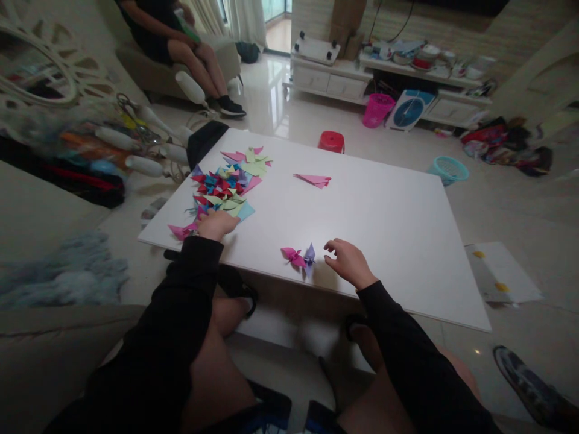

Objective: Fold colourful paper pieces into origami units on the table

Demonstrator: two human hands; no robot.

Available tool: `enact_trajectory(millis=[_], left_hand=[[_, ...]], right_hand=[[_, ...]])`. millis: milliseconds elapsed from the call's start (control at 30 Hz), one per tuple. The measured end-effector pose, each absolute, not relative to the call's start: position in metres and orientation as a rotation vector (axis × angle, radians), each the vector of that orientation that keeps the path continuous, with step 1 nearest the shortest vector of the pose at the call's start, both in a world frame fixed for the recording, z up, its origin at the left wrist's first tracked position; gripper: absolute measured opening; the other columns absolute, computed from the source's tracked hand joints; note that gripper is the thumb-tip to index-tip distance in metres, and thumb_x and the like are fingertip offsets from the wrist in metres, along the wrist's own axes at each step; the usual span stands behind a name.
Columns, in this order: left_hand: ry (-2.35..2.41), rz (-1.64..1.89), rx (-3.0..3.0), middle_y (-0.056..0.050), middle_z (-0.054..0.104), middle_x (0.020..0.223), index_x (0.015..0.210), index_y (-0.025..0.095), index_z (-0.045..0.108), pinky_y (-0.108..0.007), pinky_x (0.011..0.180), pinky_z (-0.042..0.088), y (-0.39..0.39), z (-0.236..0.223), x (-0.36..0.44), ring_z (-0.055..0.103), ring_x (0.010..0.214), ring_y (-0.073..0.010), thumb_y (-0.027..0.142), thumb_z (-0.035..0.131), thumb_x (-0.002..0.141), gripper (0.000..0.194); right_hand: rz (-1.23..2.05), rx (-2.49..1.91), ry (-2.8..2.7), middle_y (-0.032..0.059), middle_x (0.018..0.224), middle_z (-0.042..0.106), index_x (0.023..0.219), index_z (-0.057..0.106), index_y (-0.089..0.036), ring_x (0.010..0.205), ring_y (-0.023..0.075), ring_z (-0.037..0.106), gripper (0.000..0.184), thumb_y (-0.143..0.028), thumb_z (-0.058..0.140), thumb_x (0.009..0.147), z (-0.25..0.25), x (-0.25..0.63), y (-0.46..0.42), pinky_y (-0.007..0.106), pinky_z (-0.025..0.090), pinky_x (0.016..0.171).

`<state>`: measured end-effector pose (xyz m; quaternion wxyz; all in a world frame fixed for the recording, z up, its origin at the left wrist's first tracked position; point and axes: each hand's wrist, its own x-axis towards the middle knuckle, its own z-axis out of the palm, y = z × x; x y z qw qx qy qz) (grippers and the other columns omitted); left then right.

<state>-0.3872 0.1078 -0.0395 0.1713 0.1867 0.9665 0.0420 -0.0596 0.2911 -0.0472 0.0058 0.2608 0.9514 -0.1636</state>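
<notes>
My left hand (pixel 218 225) lies palm down at the near edge of a pile of folded paper cranes (pixel 221 185) in red, blue, green, pink and purple. Its fingers are spread over the paper, their tips partly hidden. Beside it are a magenta crane (pixel 181 231) and a light blue folded piece (pixel 246 210). My right hand (pixel 347 261) hovers over the table with curved fingers apart, holding nothing. Just left of it, a pink crane (pixel 295 257) and a purple crane (pixel 309 258) sit side by side. Farther back lies a long pink folded piece (pixel 314 180).
The white table (pixel 389 223) stands before my knees. Beyond it are a red stool (pixel 332 141), a pink basket (pixel 378 110) and a blue fan (pixel 411 110). A turquoise basket (pixel 447 170) stands at the right. Another person (pixel 181 45) sits at the back left.
</notes>
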Motion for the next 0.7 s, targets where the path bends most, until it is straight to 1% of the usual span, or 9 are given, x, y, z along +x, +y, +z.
enact_trajectory(millis=[33,100,167,267,333,400,500,633,700], left_hand=[[2.782,0.114,0.577,-0.036,0.050,0.145,0.132,0.001,0.062,-0.062,0.105,0.042,0.110,-0.037,-0.383,0.049,0.133,-0.0533,0.053,0.056,0.086,0.070],[2.854,0.139,0.701,-0.030,0.056,0.142,0.131,0.004,0.064,-0.056,0.107,0.044,0.117,-0.030,-0.374,0.053,0.131,-0.0466,0.045,0.053,0.090,0.059],[2.840,0.312,0.895,-0.025,0.064,0.134,0.127,0.007,0.067,-0.047,0.108,0.046,0.128,-0.026,-0.364,0.059,0.127,-0.0380,0.033,0.052,0.092,0.047],[2.602,0.683,0.979,-0.016,0.074,0.118,0.120,0.009,0.073,-0.034,0.101,0.051,0.149,-0.026,-0.346,0.069,0.109,-0.0255,0.018,0.053,0.087,0.040],[2.385,0.910,0.952,-0.013,0.077,0.108,0.117,0.008,0.075,-0.030,0.091,0.055,0.162,-0.029,-0.332,0.071,0.093,-0.0209,0.014,0.053,0.085,0.039],[2.177,1.092,0.913,-0.011,0.078,0.103,0.115,0.008,0.075,-0.029,0.084,0.057,0.172,-0.035,-0.315,0.071,0.086,-0.0186,0.013,0.054,0.083,0.039],[1.933,1.249,0.863,-0.011,0.079,0.101,0.109,0.008,0.077,-0.028,0.079,0.057,0.183,-0.044,-0.290,0.071,0.086,-0.0174,0.011,0.057,0.079,0.035],[1.797,1.267,0.897,-0.010,0.079,0.095,0.099,0.009,0.078,-0.027,0.078,0.056,0.189,-0.052,-0.267,0.071,0.082,-0.0166,0.008,0.063,0.075,0.029],[1.761,1.274,0.914,-0.010,0.080,0.095,0.097,0.009,0.079,-0.027,0.079,0.056,0.189,-0.054,-0.260,0.071,0.083,-0.0163,0.007,0.064,0.075,0.027]], right_hand=[[-0.510,0.812,2.979,0.0027,0.099,0.072,0.103,0.070,-0.022,0.087,0.0178,0.064,0.015,-0.022,0.064,0.089,-0.047,-0.059,0.291,0.030,0.040,0.072],[-0.509,0.809,2.985,0.0029,0.099,0.072,0.103,0.070,-0.022,0.087,0.0179,0.064,0.014,-0.023,0.064,0.090,-0.046,-0.060,0.291,0.030,0.040,0.073],[-0.515,0.813,2.993,0.0032,0.098,0.072,0.102,0.070,-0.022,0.086,0.0178,0.064,0.014,-0.023,0.063,0.090,-0.045,-0.060,0.291,0.030,0.040,0.073],[-0.537,0.818,3.015,0.0037,0.098,0.072,0.101,0.070,-0.021,0.086,0.0180,0.064,0.013,-0.022,0.063,0.090,-0.043,-0.062,0.290,0.030,0.040,0.073],[-0.557,0.812,3.043,0.0041,0.098,0.071,0.100,0.070,-0.021,0.087,0.0185,0.064,0.012,-0.021,0.063,0.091,-0.042,-0.064,0.289,0.030,0.041,0.074],[-0.579,0.811,3.082,0.0048,0.098,0.071,0.100,0.070,-0.020,0.089,0.0194,0.063,0.011,-0.022,0.062,0.092,-0.041,-0.066,0.289,0.030,0.042,0.076],[-0.642,0.816,3.162,0.0066,0.100,0.070,0.101,0.069,-0.020,0.092,0.0210,0.063,0.012,-0.023,0.059,0.095,-0.040,-0.068,0.288,0.032,0.044,0.081],[-0.777,0.870,3.295,0.0082,0.103,0.069,0.110,0.067,-0.019,0.096,0.0226,0.062,0.017,-0.022,0.057,0.096,-0.037,-0.069,0.288,0.034,0.046,0.087],[-0.844,0.897,3.337,0.0085,0.106,0.068,0.118,0.065,-0.019,0.096,0.0225,0.062,0.025,-0.019,0.057,0.095,-0.036,-0.068,0.289,0.034,0.047,0.088]])
